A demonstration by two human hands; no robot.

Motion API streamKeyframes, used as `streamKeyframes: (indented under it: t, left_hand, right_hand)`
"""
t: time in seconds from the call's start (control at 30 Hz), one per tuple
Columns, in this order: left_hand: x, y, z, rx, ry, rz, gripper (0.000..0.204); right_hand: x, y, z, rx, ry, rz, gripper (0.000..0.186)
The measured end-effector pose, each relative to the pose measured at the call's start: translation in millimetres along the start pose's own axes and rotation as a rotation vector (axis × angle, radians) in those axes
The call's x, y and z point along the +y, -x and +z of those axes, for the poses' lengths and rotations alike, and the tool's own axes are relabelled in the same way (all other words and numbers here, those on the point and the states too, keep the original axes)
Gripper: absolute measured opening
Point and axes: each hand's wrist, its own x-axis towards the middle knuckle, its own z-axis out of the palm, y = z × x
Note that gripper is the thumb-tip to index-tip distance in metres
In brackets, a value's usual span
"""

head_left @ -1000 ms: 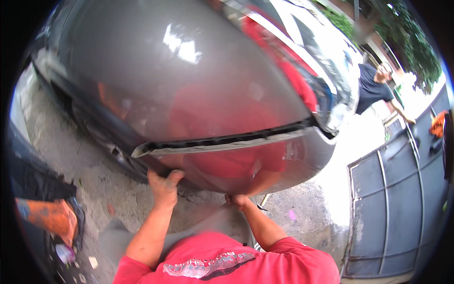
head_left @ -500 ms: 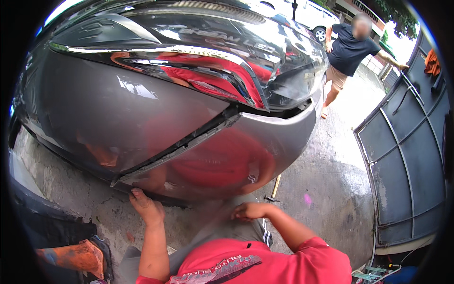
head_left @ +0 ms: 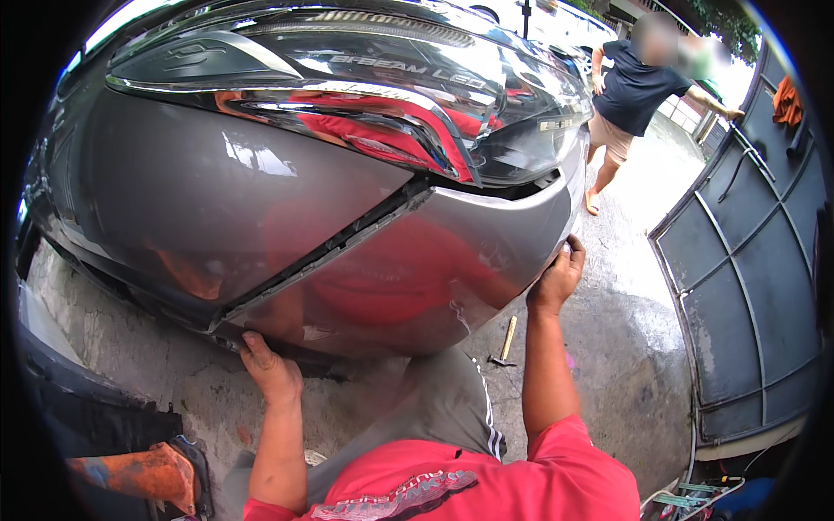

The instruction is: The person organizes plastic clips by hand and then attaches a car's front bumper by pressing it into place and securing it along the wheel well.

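A glossy grey car bumper [head_left: 495,234] faces me at the car's corner. Between it and the grey fender [head_left: 200,174] runs a dark slanting gap, and another gap shows beneath the headlight [head_left: 408,65]. My left hand [head_left: 273,372] grips the bumper's lower edge near its fender end; the thumb is up and the other fingers are partly hidden. Along the right-hand side of the bumper, my right hand [head_left: 559,280] holds the edge with bent fingers, their tips partly out of sight.
A hammer [head_left: 506,345] with a light wooden handle lies on the concrete right of my knee. An orange cone [head_left: 161,476] lies at lower left. On the right stands a dark metal gate [head_left: 751,286], with a person in a dark shirt [head_left: 638,94] touching it.
My right hand has swung from near my lap up and right onto the bumper's edge. My left hand stays at the lower edge. A second person now shows behind the first.
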Motion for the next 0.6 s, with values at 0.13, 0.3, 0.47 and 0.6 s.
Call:
streamKeyframes:
  t: [0.13,0.3,0.47,0.6]
  left_hand:
    - [-2.7,1.0,0.5,-0.002,0.062,-0.036,0.100]
    - [-7.0,0.6,-11.3,-0.065,0.131,-0.053,0.105]
    - [10.4,-1.4,10.2,-0.066,0.088,-0.026,0.102]
    - [2.7,-7.9,4.9,-0.029,0.079,-0.026,0.106]
  right_hand:
    - [-12.9,8.8,35.9,0.085,-0.155,0.106,0.028]
    - [-37.8,23.6,62.1,0.201,-0.242,0.216,0.029]
    - [-37.0,23.1,60.7,0.299,-0.171,0.083,0.024]
    - [-48.1,26.6,65.9,0.284,-0.191,-0.091,0.021]
